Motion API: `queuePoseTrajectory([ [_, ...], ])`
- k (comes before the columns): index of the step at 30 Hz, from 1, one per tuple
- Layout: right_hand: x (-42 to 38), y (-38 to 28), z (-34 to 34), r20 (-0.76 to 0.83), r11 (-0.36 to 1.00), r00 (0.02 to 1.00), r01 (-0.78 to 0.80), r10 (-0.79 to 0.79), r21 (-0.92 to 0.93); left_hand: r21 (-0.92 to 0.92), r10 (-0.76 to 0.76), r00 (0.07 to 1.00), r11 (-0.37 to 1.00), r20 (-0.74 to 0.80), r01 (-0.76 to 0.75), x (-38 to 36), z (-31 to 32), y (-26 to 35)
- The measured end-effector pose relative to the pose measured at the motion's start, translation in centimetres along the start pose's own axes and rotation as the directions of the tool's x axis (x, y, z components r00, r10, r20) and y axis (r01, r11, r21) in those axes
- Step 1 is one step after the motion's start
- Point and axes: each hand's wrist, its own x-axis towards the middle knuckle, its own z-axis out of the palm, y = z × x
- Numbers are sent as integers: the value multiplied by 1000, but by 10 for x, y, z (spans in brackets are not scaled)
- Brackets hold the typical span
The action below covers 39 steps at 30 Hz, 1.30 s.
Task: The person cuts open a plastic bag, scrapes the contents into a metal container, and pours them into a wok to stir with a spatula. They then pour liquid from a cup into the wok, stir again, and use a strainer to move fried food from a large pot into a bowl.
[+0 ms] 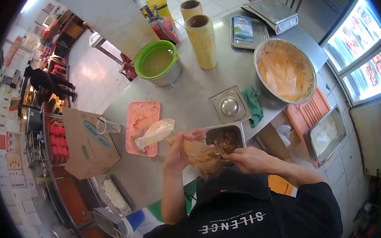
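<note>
Left hand (177,154): holding 1 filled plastic bag (201,158)
Right hand (245,158): closed beside it (grip unclear)
Bench (189,106): steel

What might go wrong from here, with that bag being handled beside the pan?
The soft plastic bag sagging between the left hand and right hand could slip or tip, spilling food onto the table. The steel pan of brown food is close to the right forearm, so a sleeve or elbow might perhaps nudge it.
</note>
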Motion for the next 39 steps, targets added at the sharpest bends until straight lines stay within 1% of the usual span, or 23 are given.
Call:
queuePoseTrajectory([
  [2,-6,-6,7,-100,998,993,-54,58,45,74,36,999,997,6,-36,-8,-30,-18],
  [5,-4,-3,25,65,978,979,-187,194,-96,204,21,937,978,-348,53,-7,-35,-30],
  [8,-7,7,46,-38,986,985,-166,166,5,408,127,967,913,-221,-27,14,-21,-31],
  [11,-2,16,61,-103,978,977,-174,186,116,551,271,887,834,-374,-23,8,-16,-44],
  [12,1,15,62,-104,955,967,-208,233,210,605,308,861,796,-404,-1,-3,-35,-54],
  [13,2,17,69,-112,945,966,-199,234,261,655,347,833,755,-431,24,-16,-53,-65],
  [14,5,22,76,-126,933,964,-185,233,308,708,344,745,666,-571,234,-26,-51,-71],
  [15,8,27,83,-140,917,961,-174,237,359,700,358,632,557,-688,447,-35,-47,-77],
  [17,15,30,83,-81,884,964,-197,254,425,720,403,629,570,-665,396,-48,-45,-99],
  [19,18,30,86,-45,827,962,-207,269,523,609,358,526,657,-771,445,-62,-43,-116],
  [20,17,35,93,-58,828,966,-184,252,529,549,333,468,696,-818,463,-67,-41,-120],
  [23,18,43,81,32,844,984,-165,173,510,477,329,461,842,-824,252,-72,-35,-121],
  [24,19,43,74,33,882,992,-126,125,453,558,381,503,785,-776,267,-77,-41,-123],
  [26,24,42,51,29,948,999,-24,16,318,573,444,413,772,-795,273,-54,-29,-112],
  [27,27,40,36,60,978,998,-25,13,206,587,480,369,762,-796,273,-39,-21,-102],
  [28,30,37,18,90,996,996,-20,12,89,563,436,405,778,-803,279,-26,-16,-90],
  [29,31,33,3,122,1000,992,-12,14,-24,578,420,442,749,-793,324,-21,-17,-79],
  [30,31,31,-11,84,998,996,-3,8,-56,594,403,478,717,-780,365,-16,-18,-69],
  [31,32,29,-23,48,996,999,11,-7,-91,645,413,517,634,-749,428,-10,-19,-59],
  [33,38,22,-44,-54,996,998,-21,16,-91,606,327,613,728,-719,322,7,-2,-36],
  [34,40,18,-51,-77,1000,997,9,-10,-13,588,298,663,764,-687,266,16,10,-25],
  [36,47,14,-63,-142,991,988,81,-65,108,614,332,777,784,-536,88,38,29,-10],
  [39,47,3,-73,-54,976,986,162,-156,145,466,176,848,880,-501,92,51,63,10],
])
